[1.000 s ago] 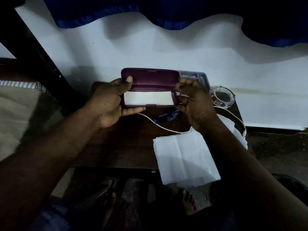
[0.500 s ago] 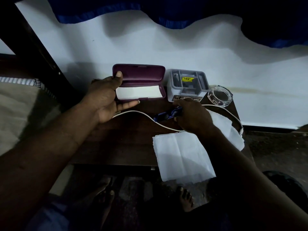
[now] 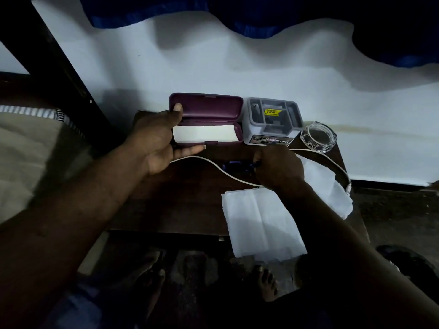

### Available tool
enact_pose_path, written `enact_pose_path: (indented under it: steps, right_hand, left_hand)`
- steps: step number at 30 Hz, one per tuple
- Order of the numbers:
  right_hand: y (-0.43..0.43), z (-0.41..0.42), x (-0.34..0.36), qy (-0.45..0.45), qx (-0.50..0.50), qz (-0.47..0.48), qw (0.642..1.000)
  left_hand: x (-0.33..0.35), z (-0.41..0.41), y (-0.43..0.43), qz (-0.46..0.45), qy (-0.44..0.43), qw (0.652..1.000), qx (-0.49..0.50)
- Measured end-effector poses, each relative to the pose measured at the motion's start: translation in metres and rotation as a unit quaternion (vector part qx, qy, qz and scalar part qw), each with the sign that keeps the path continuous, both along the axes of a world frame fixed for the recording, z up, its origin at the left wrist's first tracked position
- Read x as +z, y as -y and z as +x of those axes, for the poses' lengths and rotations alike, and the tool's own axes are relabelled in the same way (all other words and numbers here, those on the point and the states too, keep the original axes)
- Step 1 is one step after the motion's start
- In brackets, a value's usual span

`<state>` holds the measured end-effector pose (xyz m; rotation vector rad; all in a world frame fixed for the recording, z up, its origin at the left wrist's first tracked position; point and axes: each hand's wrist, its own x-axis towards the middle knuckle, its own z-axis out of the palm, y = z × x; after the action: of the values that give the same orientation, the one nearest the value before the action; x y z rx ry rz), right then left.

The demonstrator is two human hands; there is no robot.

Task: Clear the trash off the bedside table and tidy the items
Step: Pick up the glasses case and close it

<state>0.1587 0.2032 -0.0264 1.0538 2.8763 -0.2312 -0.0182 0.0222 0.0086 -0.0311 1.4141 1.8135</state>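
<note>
An open maroon glasses case (image 3: 209, 110) with a white cloth inside stands at the back of the dark wooden bedside table (image 3: 180, 205). My left hand (image 3: 156, 143) grips its left end, thumb on the lid and fingers under the base. My right hand (image 3: 278, 167) is curled over a small dark blue object (image 3: 234, 166) in the table's middle and pinches its right end. A white cable (image 3: 213, 163) runs across the table under my right hand. Two white tissues lie there: one (image 3: 259, 222) overhangs the front edge, the other (image 3: 327, 186) lies at the right.
A grey compartment box (image 3: 273, 119) with a yellow label stands right of the case. A clear glass ashtray (image 3: 318, 136) sits at the back right corner. The white wall is close behind, a bed at the left, my bare feet (image 3: 268, 283) below the front edge.
The case moved left and back from mid-air to the table's rear, held by my left hand alone. My right hand let go of it and dropped onto the blue object.
</note>
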Motion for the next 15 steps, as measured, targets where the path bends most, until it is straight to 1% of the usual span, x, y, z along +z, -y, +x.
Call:
enact_pose_path:
  steps: [3,6,8,9,10,12,15]
  right_hand:
    - [-0.004,-0.001,0.004,-0.015,0.017,-0.02,1.0]
    - [-0.01,-0.004,0.014,-0.068,0.06,-0.056,0.994]
    - [-0.014,-0.003,0.019,-0.115,0.037,-0.101,0.987]
    - [-0.016,-0.002,0.02,-0.144,0.01,-0.139,0.98]
    - [-0.017,-0.001,0.021,-0.177,-0.027,-0.192,0.965]
    - [-0.018,0.0,0.024,-0.241,-0.095,-0.3,0.918]
    - [-0.021,0.0,0.031,-0.316,-0.123,-0.389,0.857]
  left_hand:
    - [-0.002,0.001,-0.001,0.0,-0.003,1.0,-0.003]
    - [-0.002,0.001,-0.002,0.009,-0.01,1.0,0.011]
    - [-0.002,0.0,-0.003,0.017,-0.022,0.999,0.028]
    - [-0.002,-0.001,-0.004,0.02,-0.027,0.999,0.036]
    - [-0.002,-0.002,-0.004,0.021,-0.032,0.998,0.043]
    - [-0.001,-0.003,-0.004,0.019,-0.037,0.998,0.047]
    - [-0.002,-0.002,-0.005,0.014,-0.043,0.998,0.049]
